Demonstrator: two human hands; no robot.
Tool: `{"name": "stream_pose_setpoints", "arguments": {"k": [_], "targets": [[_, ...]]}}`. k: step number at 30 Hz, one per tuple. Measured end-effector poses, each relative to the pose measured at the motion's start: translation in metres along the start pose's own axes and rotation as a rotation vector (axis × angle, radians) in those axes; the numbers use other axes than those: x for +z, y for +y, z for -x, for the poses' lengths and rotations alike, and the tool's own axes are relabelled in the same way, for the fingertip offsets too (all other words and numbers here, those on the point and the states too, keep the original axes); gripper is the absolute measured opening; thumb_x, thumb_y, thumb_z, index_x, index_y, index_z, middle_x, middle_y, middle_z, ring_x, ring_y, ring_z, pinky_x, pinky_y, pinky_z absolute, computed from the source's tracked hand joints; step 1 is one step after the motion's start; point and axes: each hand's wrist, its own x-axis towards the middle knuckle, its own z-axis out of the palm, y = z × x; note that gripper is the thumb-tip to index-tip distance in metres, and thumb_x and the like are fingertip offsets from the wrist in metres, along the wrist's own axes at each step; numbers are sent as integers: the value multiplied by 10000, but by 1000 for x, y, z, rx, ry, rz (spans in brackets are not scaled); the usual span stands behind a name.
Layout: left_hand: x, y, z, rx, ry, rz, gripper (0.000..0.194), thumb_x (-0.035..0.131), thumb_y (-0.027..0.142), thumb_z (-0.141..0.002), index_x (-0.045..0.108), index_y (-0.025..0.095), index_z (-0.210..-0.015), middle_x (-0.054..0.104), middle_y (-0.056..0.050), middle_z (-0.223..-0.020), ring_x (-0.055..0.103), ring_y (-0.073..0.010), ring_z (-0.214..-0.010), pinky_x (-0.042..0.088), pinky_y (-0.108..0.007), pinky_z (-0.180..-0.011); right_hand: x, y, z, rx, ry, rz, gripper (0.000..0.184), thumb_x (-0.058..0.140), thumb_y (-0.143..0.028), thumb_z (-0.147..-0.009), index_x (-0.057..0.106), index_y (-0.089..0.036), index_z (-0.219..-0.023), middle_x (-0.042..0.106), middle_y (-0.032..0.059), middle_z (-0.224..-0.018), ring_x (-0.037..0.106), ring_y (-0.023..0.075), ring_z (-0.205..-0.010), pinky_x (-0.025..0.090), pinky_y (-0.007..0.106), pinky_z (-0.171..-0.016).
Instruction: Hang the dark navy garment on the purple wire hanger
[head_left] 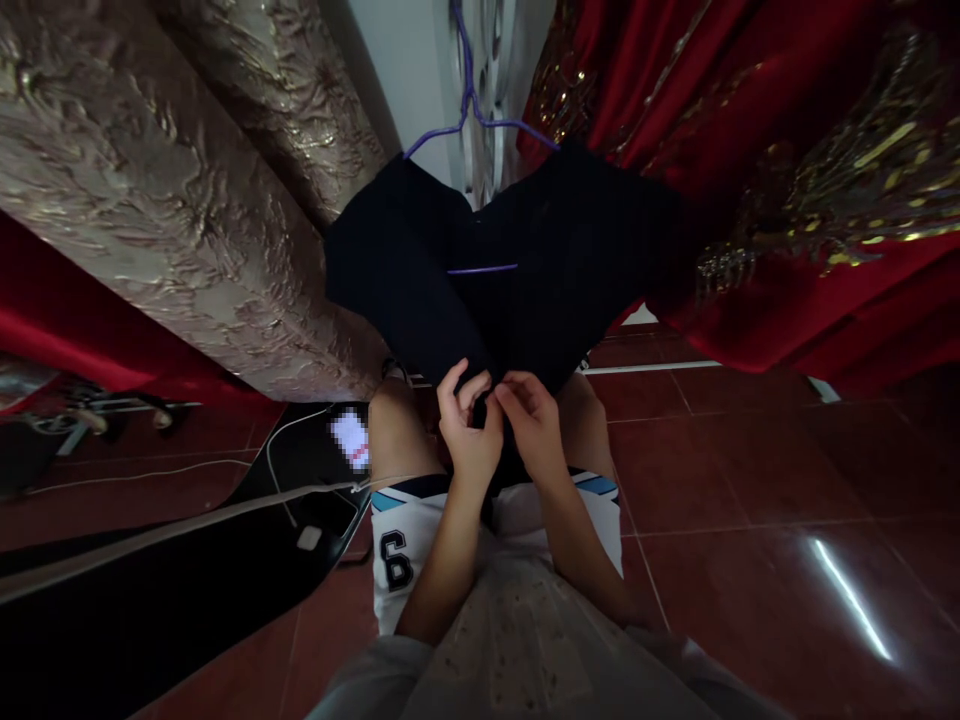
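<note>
A dark navy garment (570, 260) with an open, V-shaped front hangs from a purple clothes hanger (466, 110) straight ahead of me. The hanger's lower bar crosses the gap in the garment's front. At the point where the two front edges meet, low on the garment, my left hand (472, 430) has its fingers bent and closed on the cloth. My right hand (534, 425) pinches the same spot with thumb and fingertips, close against the left. Whatever small part lies between the fingertips is too dark and covered to make out.
Shiny textured beige cloth (210, 230) hangs at left, and red cloth with gold sequins (885, 190) at right. A lit phone (349, 440) lies on a black surface (225, 560) beside my knee, with pale cords running over it. The floor has red tiles (735, 470).
</note>
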Motion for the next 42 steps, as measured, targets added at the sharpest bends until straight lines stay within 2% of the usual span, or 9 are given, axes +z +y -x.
{"name": "stream_pose_setpoints", "arguments": {"k": [4, 9, 13, 16, 22, 28, 34, 38, 42], "targets": [[3, -4, 2, -27, 43, 86, 477, 698, 149, -908, 546, 238, -1351, 723, -60, -1110, 722, -152, -1045, 579, -294, -997, -3, 2, -3, 14, 38, 20, 266, 751, -399, -796, 668, -183, -928, 696, 28, -848, 654, 167, -816, 533, 300, -768], [7, -3, 5, -58, 68, 91, 340, 681, 137, -910, 624, 208, -1238, 720, -78, -1139, 721, -160, -1058, 596, -300, -978, -7, 1, -4, -31, 51, 82, 207, 739, -372, -823, 686, -174, -849, 702, 24, -807, 661, 157, -775, 533, 285, -740], [1, -6, 0, -74, -13, 99, 230, 625, 140, -940, 664, 189, -1161, 717, -83, -1105, 721, -157, -1022, 606, -292, -931, -5, 2, -1, -54, 112, 90, 231, 711, -395, -853, 664, -170, -827, 677, 13, -769, 643, 143, -720, 528, 271, -691], [-6, -10, -4, -95, -102, 109, 324, 653, 125, -910, 628, 197, -1224, 709, -89, -1143, 708, -175, -1065, 589, -325, -967, -4, 5, 0, -43, 158, 108, 275, 702, -433, -860, 638, -168, -821, 640, 2, -737, 614, 130, -663, 508, 260, -641], [-8, -19, -8, -112, -136, 2, 250, 648, 139, -911, 648, 198, -1154, 689, -52, -1006, 691, -155, -962, 563, -300, -913, -13, 1, -10, 0, -28, 275, 299, 608, -466, -908, 614, -175, -844, 614, 5, -722, 568, 132, -642, 425, 255, -583], [-4, -28, -13, -189, -156, 139, 283, 704, 180, -876, 621, 194, -1147, 671, -38, -942, 678, -145, -911, 552, -278, -878, -25, -15, -30, 33, -163, 457, 310, 619, -458, -867, 588, -185, -725, 523, -22, -614, 443, 114, -576, 315, 268, -559], [-9, -29, -16, -291, -149, 296, 321, 789, 215, -809, 608, 184, -1072, 648, -8, -832, 661, -114, -779, 536, -216, -748, -30, -25, -36, 181, -316, 413, 343, 615, -486, -846, 584, -177, -699, 445, -46, -568, 372, 88, -535, 263, 254, -525], [-8, -29, -19, -206, -86, 317, 314, 747, 188, -861, 523, 212, -1080, 614, 14, -830, 633, -91, -781, 505, -195, -763, -13, -42, -51, 189, -327, 275, 250, 681, -395, -762, 680, -145, -764, 493, -40, -552, 393, 77, -521, 256, 240, -505], [4, -45, -24, -145, -126, 280, 314, 694, 139, -880, 441, 228, -1042, 584, 28, -840, 615, -86, -802, 482, -206, -809, 24, -93, -88, -30, -184, 99, 220, 693, -367, -803, 668, -154, -757, 443, -58, -518, 351, 57, -475, 236, 230, -478]]}}
